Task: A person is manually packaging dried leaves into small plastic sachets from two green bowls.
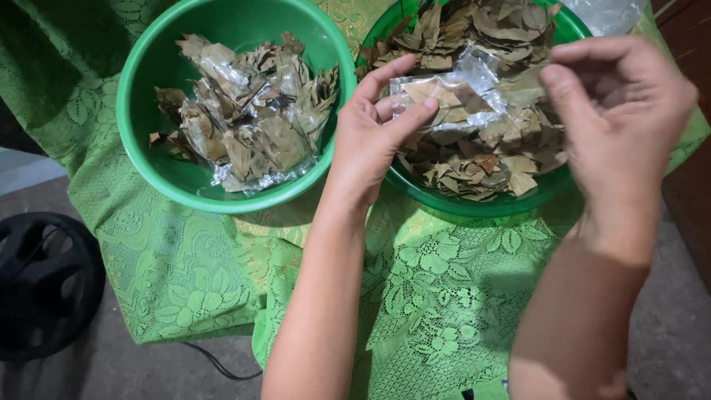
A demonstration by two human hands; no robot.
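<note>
Here both hands (370,133) (622,111) hold a seemingly leaf-filled clear packet (444,100)

2 green bowls (141,111) (474,204), 2 hands (370,141) (622,118), 1 clear packet (444,100) of dry leaves held betw. them, 1 green lace cloth (185,274)

Bowl of packets (141,111) lies left of bowl of loose leaves (474,204), both on the tablecloth (437,296)
</note>
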